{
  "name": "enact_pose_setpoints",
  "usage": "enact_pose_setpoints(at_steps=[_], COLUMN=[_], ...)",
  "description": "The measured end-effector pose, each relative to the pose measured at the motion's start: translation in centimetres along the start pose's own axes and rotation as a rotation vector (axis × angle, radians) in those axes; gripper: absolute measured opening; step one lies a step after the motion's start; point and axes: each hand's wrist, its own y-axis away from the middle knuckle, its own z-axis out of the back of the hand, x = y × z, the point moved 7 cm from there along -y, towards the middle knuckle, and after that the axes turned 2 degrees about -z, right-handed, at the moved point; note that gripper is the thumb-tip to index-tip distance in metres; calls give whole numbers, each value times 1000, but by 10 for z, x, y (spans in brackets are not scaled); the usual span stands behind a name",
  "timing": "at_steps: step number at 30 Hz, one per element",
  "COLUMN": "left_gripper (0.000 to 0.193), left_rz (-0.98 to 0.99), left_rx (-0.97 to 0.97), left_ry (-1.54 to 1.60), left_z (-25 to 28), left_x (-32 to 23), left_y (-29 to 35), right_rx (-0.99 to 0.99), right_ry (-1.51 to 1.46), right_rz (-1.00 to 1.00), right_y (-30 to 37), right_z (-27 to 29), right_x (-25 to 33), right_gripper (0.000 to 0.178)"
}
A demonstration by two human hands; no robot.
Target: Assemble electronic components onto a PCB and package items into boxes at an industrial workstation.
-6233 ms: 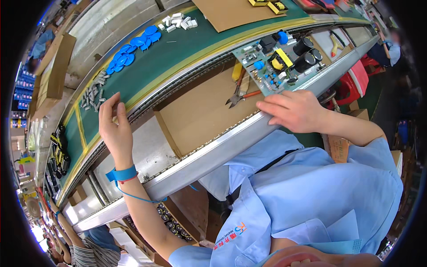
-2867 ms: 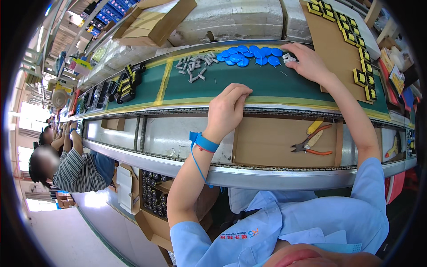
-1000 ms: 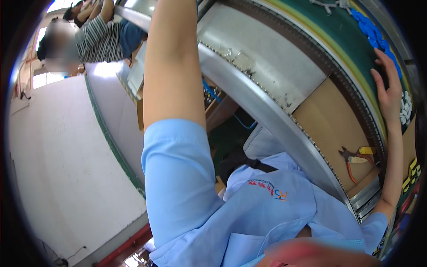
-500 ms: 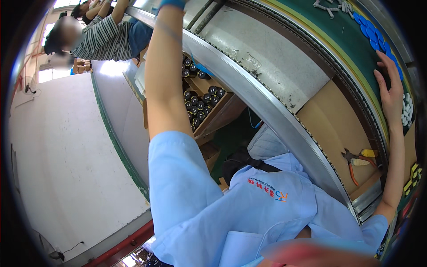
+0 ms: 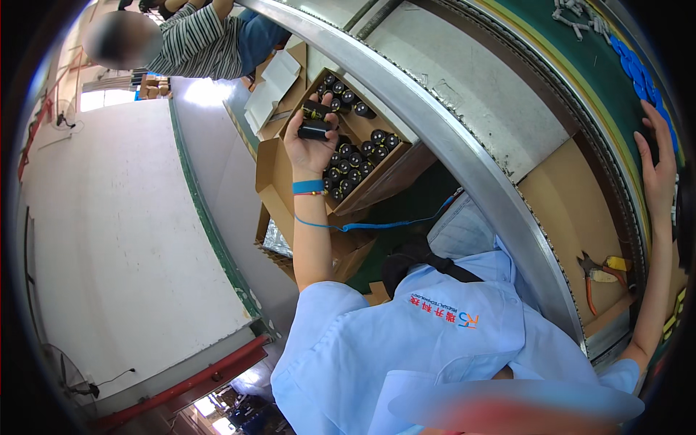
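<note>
My left hand [image 5: 310, 145], palm up, has its fingers curled round two black cylindrical capacitors [image 5: 314, 130]. It is over an open cardboard box [image 5: 377, 190], in which several more black capacitors [image 5: 348, 168] stand upright in groups. A blue wrist strap [image 5: 308, 187] with a coiled cord sits on that wrist. My right hand [image 5: 658, 170] is far to the right at the green belt, its fingers stretched out beside a row of blue discs [image 5: 638, 76]. Nothing shows in its grasp.
A curved metal conveyor rail [image 5: 464, 156] runs between my body and the line. Orange-handled cutters [image 5: 589, 281] lie on brown cardboard at the right. Small white parts [image 5: 580, 16] sit on the green belt [image 5: 533, 18]. A person in a striped shirt [image 5: 203, 43] is at the upper left.
My left arm has come back from the upper edge to the box, and its hand now shows with two capacitors. My right hand remains beside the blue discs while the view has shifted.
</note>
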Motion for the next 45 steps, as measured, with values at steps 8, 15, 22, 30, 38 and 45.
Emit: enact_pose_setpoints(at_steps=[8, 15, 22, 30, 38, 45], left_gripper=[31, 53, 62, 47, 44, 30], left_rz=[99, 2, 225, 277, 173, 55], left_rx=[-353, -339, -328, -217, -250, -209], left_ry=[-353, -1840, -2402, -2470, -1925, -1185], left_z=[63, 67, 41, 32, 61, 69], left_x=[12, -3, 5, 24, 7, 7], left_y=[-14, -26, -31, -50, -48, -28], right_rx=[2, -6, 8, -3, 8, 21], right_ry=[16, -65, -52, -14, 23, 59], right_rz=[-27, -64, -42, 14, 50, 51], right_y=[-2, -2, -2, -4, -5, -3], right_z=[1, 1, -1, 2, 4, 3], right_x=[5, 1, 0, 10, 16, 14], right_gripper=[42, 41, 40, 36, 31, 31])
